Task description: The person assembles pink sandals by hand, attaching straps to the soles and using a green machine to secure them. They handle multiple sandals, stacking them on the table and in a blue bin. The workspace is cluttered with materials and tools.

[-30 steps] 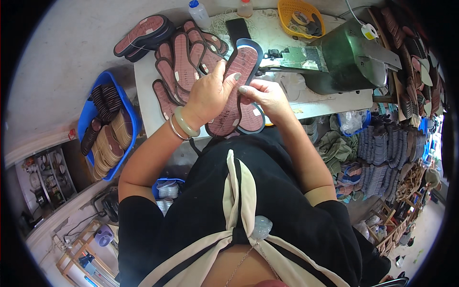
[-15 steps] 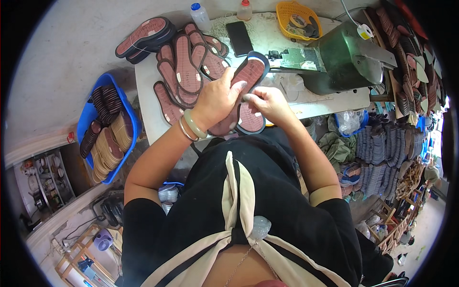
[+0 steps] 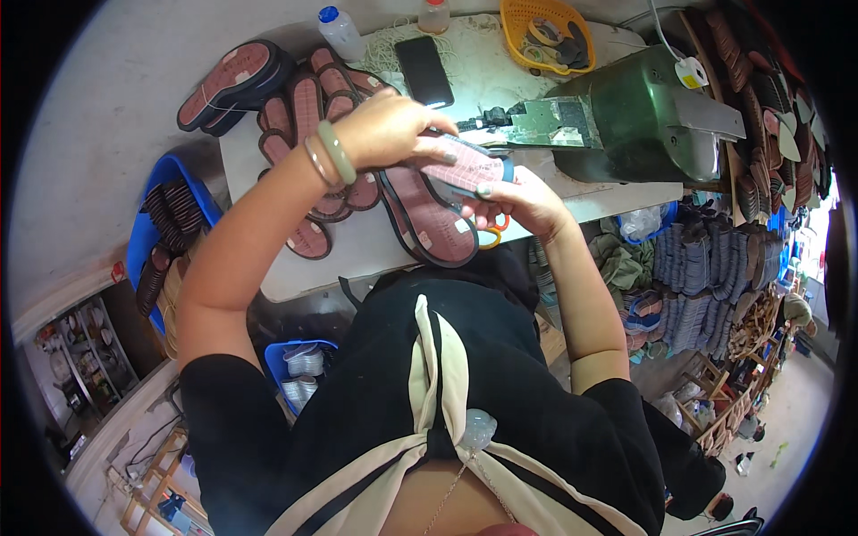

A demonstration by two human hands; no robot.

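While both hands grip it, the sole (image 3: 465, 165) is half hidden.

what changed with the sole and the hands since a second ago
The shoe sole held in both hands has been turned from standing lengthwise, tip away from the person, to lying crosswise and lower. The left hand shifted from beneath it to on top; the right hand keeps its grip at the end. The soles on the table, phone and green machine stayed put.
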